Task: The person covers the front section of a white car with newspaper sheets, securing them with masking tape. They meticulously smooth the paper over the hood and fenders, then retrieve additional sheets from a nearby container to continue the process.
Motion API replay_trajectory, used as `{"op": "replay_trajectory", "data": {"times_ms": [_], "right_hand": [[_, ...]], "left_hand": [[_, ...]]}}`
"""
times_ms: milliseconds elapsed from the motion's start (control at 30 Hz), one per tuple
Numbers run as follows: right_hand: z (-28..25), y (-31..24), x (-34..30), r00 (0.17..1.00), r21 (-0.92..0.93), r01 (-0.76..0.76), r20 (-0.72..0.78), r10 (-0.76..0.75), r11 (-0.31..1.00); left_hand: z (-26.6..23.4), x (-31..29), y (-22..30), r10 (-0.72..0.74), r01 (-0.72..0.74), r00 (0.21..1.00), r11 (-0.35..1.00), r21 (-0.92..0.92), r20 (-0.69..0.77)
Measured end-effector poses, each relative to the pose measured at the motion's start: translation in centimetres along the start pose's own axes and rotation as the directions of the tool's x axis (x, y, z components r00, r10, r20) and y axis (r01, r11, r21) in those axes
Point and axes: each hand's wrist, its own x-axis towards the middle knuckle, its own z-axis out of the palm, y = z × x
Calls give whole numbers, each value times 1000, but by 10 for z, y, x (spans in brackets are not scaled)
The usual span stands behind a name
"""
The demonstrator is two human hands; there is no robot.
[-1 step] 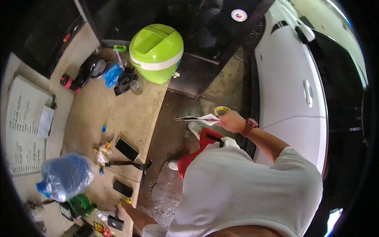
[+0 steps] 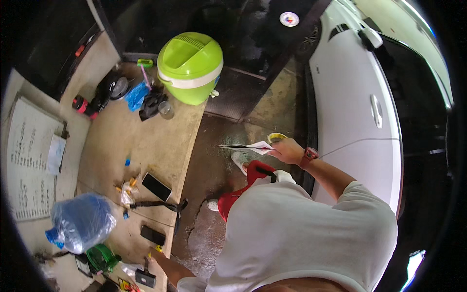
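Folded white sheets of paper [image 2: 250, 147], dark along one side, are gripped by my right hand [image 2: 288, 150] over the floor between the table and the car. A yellow-rimmed ring like a roll of tape [image 2: 277, 136] shows by the same fingers; I cannot tell how it is held. Over the table's near right edge, my left hand [image 2: 156, 261] has its fingers drawn together by small bright yellow bits [image 2: 159, 248]. What those are, I cannot make out. Close by lie a dark block with a handle [image 2: 145, 278], like a mallet, and a black phone [image 2: 152, 235].
On the table [image 2: 146, 146] stand a lime-green cooler jug [image 2: 189, 68] and a clear cup [image 2: 166, 110]. Another phone [image 2: 156, 187], a black strap [image 2: 160, 204], a big blue water bottle [image 2: 82, 221] and a green bottle [image 2: 102, 258] lie nearer. A white car [image 2: 357, 97] borders the right.
The whole view has shifted slightly. Both hands keep nearly the same pose, and the papers stay in my right hand.
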Motion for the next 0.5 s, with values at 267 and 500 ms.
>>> {"op": "replay_trajectory", "data": {"times_ms": [267, 500], "right_hand": [[74, 55, -142, 878, -94, -473, 34, 478, 876], [90, 106, -188, 773, -18, -630, 87, 629, 776]], "left_hand": [[21, -13, 41, 209, -209, 973, 978, 9, -97], [14, -129, 132, 520, -536, 807, 844, 24, -279]]}}
